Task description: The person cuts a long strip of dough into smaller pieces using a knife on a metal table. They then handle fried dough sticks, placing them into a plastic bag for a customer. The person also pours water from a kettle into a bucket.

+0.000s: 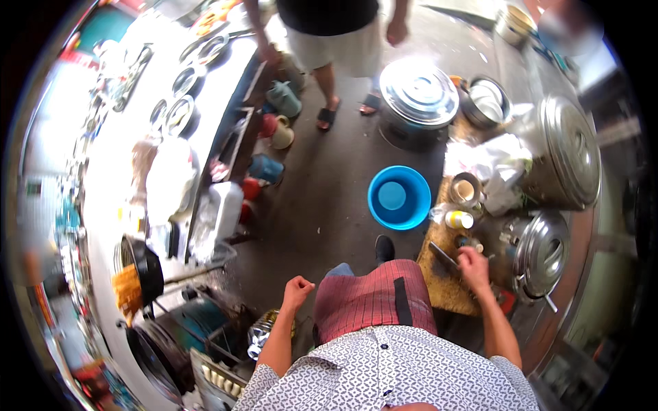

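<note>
My right hand (473, 266) is over the worn wooden tabletop (444, 295) at my right. Its fingers curl around the near end of a dark-bladed knife (443, 255), which points away to the left; the handle is hidden in the hand. Just beyond the hand stand small jars (468, 242) and a white-and-yellow container (459, 220). My left hand (297, 292) hangs beside the red plaid apron (367, 298), fingers curled, with nothing visible in it. On the floor ahead sits a blue plastic tub (399, 198) with a lighter blue round bottom.
Large lidded steel pots stand at the right (542, 257), far right (565, 154) and ahead (419, 97). Another person (329, 46) stands ahead. Along the left runs a long table (123, 180) bearing metal bowls (182, 115). A gas cylinder (193, 323) lies at lower left.
</note>
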Demonstrator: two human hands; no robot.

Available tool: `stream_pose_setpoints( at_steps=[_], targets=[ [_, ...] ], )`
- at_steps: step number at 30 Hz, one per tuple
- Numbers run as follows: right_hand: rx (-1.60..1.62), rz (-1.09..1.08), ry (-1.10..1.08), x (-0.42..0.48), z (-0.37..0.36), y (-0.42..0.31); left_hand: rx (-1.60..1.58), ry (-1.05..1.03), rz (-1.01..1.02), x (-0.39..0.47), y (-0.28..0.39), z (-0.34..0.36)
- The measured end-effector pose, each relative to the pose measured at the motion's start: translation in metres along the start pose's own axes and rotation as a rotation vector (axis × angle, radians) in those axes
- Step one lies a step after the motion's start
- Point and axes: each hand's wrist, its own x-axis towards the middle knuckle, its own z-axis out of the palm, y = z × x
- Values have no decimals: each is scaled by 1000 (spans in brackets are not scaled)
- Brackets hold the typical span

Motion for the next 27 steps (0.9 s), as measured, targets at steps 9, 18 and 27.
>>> stream_pose_setpoints(
  at_steps=[9,18,27],
  targets=[
    [-422,-345,-799,-73,56,-88,-111,-4,184,-204,-34,24],
    [-569,-594,-1396,-145,87,-183,-269,182,177,-390,-78,31],
    [-629,-696,-1667,-105,125,-246,-404,282,-3,-448,-133,104]
  ],
)
